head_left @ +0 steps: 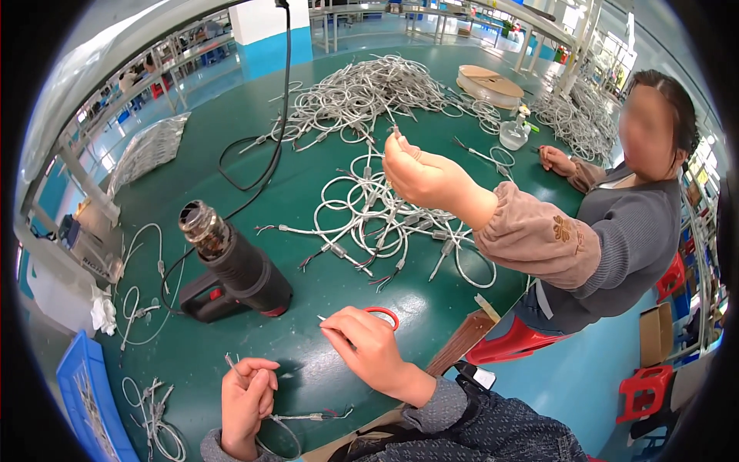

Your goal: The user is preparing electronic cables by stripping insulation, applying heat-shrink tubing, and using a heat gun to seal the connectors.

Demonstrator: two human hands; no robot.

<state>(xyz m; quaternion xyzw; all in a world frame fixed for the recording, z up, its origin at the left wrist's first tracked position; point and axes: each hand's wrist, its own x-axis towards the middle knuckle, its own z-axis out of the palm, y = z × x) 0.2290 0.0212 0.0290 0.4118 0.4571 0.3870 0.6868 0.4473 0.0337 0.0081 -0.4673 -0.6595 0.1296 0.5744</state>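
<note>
My left hand (248,396) is closed on a thin grey cable whose stripped end sticks up above the fingers. The looped length of this cable (286,437) shows beside the wrist, with its other end's fine wires on the table. My right hand (373,354) is held in a pinch to the right of it; what its fingertips grip, if anything, is too small to make out. Behind its knuckles shows the red handle of scissors (387,315), with a small pale tip by the fingertips. A black heat gun (239,266) stands nozzle up beyond my hands.
Grey cables (377,208) lie mid-table, before a big heap (369,92). A co-worker's hand (423,169) reaches in from the right, holding a cable end. A blue tray (92,393) is at left, a spool (489,86) and bottle (514,133) at far right. A black cord (281,146) hangs down.
</note>
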